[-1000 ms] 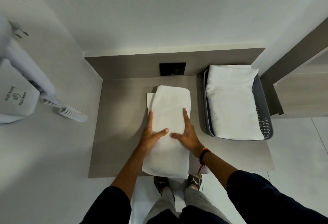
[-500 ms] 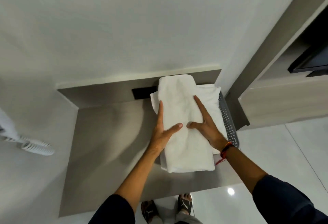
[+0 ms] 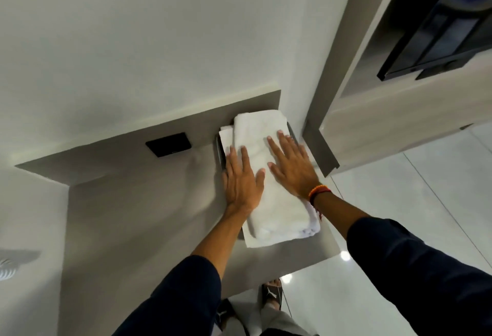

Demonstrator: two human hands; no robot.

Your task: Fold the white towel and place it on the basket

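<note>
Folded white towel (image 3: 269,176) lies lengthwise on top of the basket (image 3: 220,153), over a second white towel (image 3: 249,239) that shows under it at the near and left edges. Basket sits on the counter (image 3: 138,202) in the far right corner, against the wall; only a dark strip of its rim shows on the left and a sliver on the right, the rest is covered. My left hand (image 3: 241,181) is flat, fingers spread, palm partly on the towel's left edge and partly over the basket rim. My right hand (image 3: 288,165) is flat on the towel's right half, fingers spread toward the wall. Neither grip is closed on anything: both are open and pressing down, not pinching. Judgement: placement is essentially made; what remains is lifting off. Risks from here: the near end of the stack overhangs toward the counter's front edge, so if I lift my palms with any drag, the top towel may slide forward or open along its fold. The left hand straddles the rim, so uneven pressure could tip the pile leftward. Cannot tell how deep the basket is or how well the lower towel is seated. A black wall plate (image 3: 168,144) to the left is well clear.
</note>
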